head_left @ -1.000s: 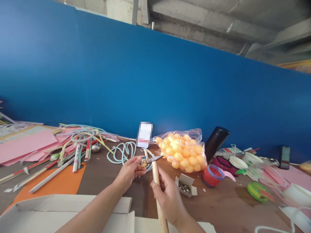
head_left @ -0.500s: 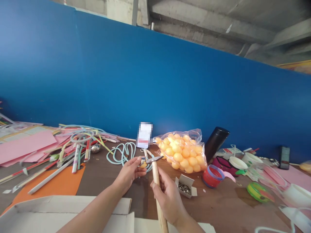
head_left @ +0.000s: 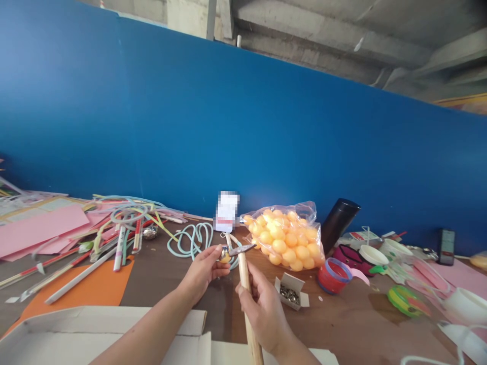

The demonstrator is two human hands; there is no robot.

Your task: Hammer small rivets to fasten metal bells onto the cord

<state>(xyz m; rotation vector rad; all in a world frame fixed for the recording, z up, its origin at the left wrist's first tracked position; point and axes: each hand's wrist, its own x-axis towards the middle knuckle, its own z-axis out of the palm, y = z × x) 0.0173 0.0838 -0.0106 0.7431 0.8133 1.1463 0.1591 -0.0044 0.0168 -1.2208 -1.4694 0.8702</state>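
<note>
Mid-table, my left hand point(head_left: 205, 271) pinches a small orange ball point(head_left: 225, 257) partly covered with shiny metal pieces. A hammer is in my right hand point(head_left: 262, 304), its fingers wrapped round the pale wooden handle point(head_left: 246, 284). The dark metal head point(head_left: 241, 249) lies against or just in front of the ball's right side; I cannot tell which. Close to my right hand stands a small open box point(head_left: 291, 291) of tiny shiny metal pieces. Behind it rests a clear plastic bag point(head_left: 283, 238) full of orange balls.
Pale blue tubing point(head_left: 190, 241) coils behind my left hand. A silver-studded ball point(head_left: 150, 232) lies left among sticks and pink paper point(head_left: 41, 225). Cardboard point(head_left: 102, 322) spans the front edge. To the right are a black bottle point(head_left: 340, 223), a red cup point(head_left: 333, 278) and a tape roll point(head_left: 405, 300).
</note>
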